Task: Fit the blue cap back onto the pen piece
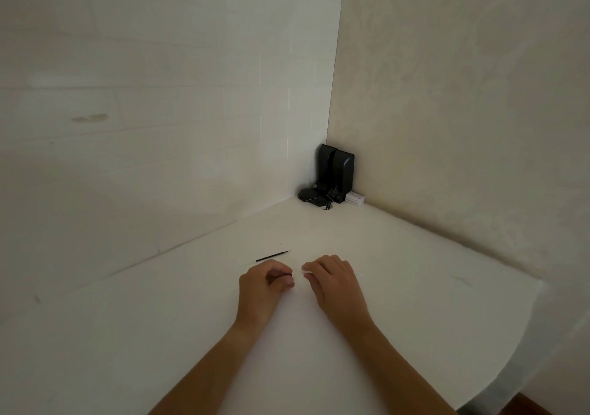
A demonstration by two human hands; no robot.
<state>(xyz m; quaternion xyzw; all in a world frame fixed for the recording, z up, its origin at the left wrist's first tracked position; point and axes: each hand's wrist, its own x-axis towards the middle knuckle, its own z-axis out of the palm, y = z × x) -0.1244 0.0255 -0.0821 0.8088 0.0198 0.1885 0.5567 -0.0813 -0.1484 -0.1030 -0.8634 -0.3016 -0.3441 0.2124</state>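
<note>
My left hand (265, 287) rests on the white table (159, 335) with its fingers curled in toward the thumb. A tiny dark tip (291, 275) shows between the fingertips, too small to identify. My right hand (335, 283) lies just to its right, knuckles up and fingers bent. It pinches a small white piece (303, 270) at the fingertips. The two hands are a finger's width apart. A thin black pointed stick (273, 256) lies on the table just beyond my left hand, touching neither hand.
A black device (333, 175) with cables stands in the far corner where the two pale walls meet, with a small white box (355, 198) beside it. The table's edge curves round at the right (523, 335).
</note>
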